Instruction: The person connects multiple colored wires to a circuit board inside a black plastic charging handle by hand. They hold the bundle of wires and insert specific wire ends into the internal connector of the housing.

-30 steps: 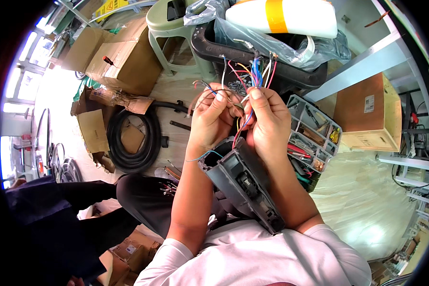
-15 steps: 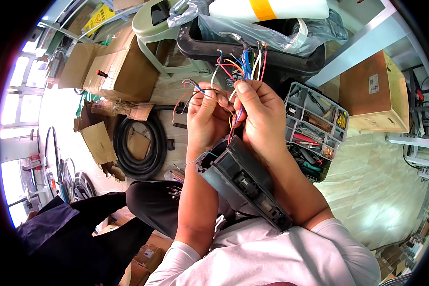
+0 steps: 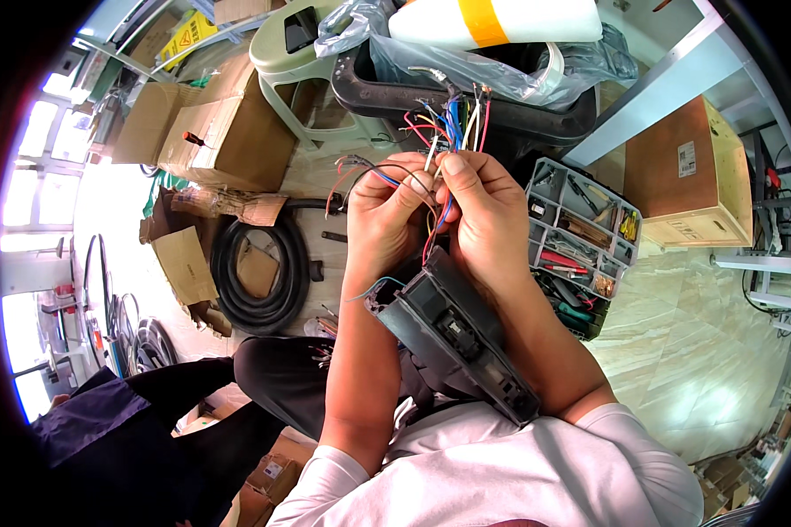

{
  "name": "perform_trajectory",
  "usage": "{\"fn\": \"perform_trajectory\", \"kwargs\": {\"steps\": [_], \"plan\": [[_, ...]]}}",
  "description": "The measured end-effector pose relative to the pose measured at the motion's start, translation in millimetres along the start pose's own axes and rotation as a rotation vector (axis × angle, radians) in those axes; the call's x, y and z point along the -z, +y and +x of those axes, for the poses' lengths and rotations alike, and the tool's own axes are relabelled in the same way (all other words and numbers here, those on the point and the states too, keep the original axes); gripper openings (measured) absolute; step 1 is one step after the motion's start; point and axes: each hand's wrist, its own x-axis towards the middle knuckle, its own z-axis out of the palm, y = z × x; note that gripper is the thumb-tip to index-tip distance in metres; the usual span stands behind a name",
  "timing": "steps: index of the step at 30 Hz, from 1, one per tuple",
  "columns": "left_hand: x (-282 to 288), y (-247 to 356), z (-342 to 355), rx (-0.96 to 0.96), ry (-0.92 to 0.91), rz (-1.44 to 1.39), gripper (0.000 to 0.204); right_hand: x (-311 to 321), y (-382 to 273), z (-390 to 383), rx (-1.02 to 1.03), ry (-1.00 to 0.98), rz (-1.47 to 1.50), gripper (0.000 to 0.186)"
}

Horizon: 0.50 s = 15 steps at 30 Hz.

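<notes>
Wires (image 3: 453, 119) of several colours fan upward between two nearly touching hands: the left hand (image 3: 382, 215) pinches some strands, the right hand (image 3: 483, 206) pinches others just beside it. Some wires run down into a tilted dark casing (image 3: 426, 312). Beyond stands a black bin (image 3: 360, 83); a compartmented tool tray (image 3: 550, 180) sits right, a coiled black hose (image 3: 226, 285) left.

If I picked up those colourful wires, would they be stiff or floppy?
The wires would probably bend easily, since they look thin and some curve. They might hold a little shape, as several poke out fairly straight beyond the right hand.
</notes>
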Motion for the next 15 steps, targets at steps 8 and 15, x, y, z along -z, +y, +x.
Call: {"fn": "perform_trajectory", "kwargs": {"steps": [8, 15], "plan": [[-5, 10, -2, 0.054, -0.023, 0.091, 0.013, 1, 2, 0, 0.009, 0.039, -0.017, 0.017], [10, -6, 0, -0.052, 0.061, -0.150, 0.014, 4, 3, 1, 0.004, 0.061, 0.031, 0.022]]}}
